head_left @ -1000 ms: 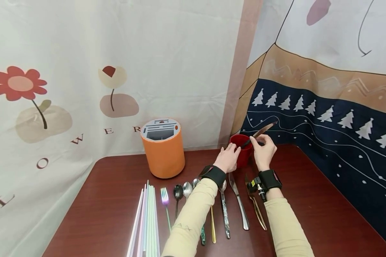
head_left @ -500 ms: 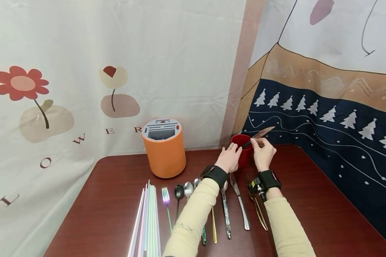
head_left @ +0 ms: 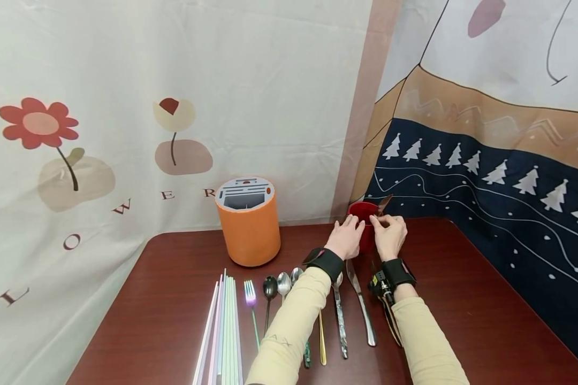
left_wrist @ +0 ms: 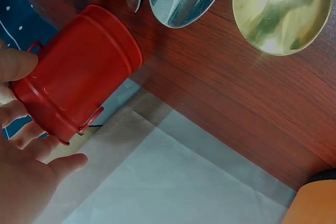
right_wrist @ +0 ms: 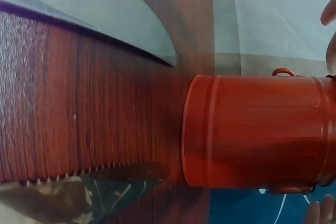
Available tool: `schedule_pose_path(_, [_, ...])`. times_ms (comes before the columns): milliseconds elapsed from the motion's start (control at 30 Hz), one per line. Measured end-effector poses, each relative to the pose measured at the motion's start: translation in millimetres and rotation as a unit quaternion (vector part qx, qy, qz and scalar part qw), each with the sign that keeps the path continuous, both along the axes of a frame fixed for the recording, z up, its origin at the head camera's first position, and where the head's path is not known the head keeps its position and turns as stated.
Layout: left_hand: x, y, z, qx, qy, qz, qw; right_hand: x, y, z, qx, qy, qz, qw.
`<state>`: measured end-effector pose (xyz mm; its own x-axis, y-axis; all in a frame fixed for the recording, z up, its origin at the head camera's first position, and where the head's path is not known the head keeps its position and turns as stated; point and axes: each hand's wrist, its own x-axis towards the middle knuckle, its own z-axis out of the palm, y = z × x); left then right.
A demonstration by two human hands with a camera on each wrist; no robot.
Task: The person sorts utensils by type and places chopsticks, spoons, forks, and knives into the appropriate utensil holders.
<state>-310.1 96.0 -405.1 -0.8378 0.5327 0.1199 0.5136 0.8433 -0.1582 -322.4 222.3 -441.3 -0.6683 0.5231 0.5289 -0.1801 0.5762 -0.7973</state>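
Note:
A red bucket-shaped cup (head_left: 367, 243) with small side loops stands at the back right of the table. At its rim, my left hand (head_left: 345, 238) holds on, with its thumb and fingertips by the edge in the left wrist view. My right hand (head_left: 389, 236) pinches a knife beside the same rim. Only a reddish-brown piece of the knife's blade (head_left: 385, 202) shows above the hand; its lower part is hidden by the hand and cup. The red cup (right_wrist: 252, 129) fills the right side of the right wrist view.
A silver knife (head_left: 362, 306) and a gold-handled serrated knife (head_left: 391, 323) lie in front of the cup. To the left are several spoons (head_left: 270, 289), a fork (head_left: 250, 294) and pastel sticks (head_left: 228, 321). An orange slotted holder (head_left: 249, 235) stands at the back.
The knife has gone down at the red cup, so less of its blade shows and it stands steeper. My right hand has lowered toward the rim. The left hand keeps its place.

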Motion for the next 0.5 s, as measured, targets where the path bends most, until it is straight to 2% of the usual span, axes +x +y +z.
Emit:
schedule_pose_path(167, [-1.1, 0.6, -1.2, 0.005, -0.004, 0.000, 1.0000, -0.5, -0.6, -0.9, -0.011, -0.025, -0.004, 0.9996])
schedule_pose_path(300, [-2.2, 0.4, -1.2, 0.006, -0.005, 0.000, 1.0000, -0.9, -0.1, 1.7, -0.017, -0.051, 0.011, 0.9985])
schedule_pose_path(500, [-1.9, 0.2, -1.0, 0.003, -0.010, 0.002, 0.9999, -1.7, 1.1, 0.2, -0.035, -0.062, 0.018, 0.9973])
